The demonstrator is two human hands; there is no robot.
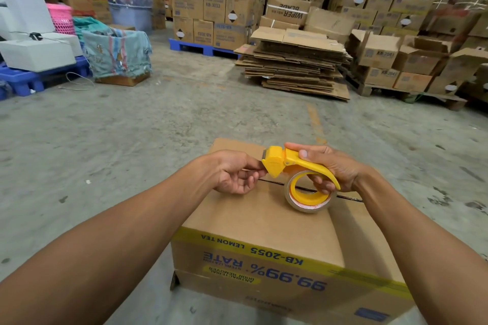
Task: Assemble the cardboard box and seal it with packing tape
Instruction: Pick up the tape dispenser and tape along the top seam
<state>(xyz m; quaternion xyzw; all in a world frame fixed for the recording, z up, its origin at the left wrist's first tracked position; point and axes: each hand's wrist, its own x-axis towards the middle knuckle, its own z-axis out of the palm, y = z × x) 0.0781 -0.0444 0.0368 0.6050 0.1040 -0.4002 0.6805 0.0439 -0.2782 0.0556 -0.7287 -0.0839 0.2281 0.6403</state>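
A brown cardboard box with a yellow band and blue print stands on the floor in front of me, its top flaps folded down with a dark seam across the middle. My right hand grips a yellow tape dispenser holding a roll of clear packing tape, just above the box top near the seam. My left hand pinches at the dispenser's cutter head, fingers closed at the tape's end.
Bare concrete floor surrounds the box. A stack of flattened cardboard lies ahead. Pallets of stacked cartons fill the back and right. White equipment on a blue pallet, a pink basket and a cloth-covered crate stand at left.
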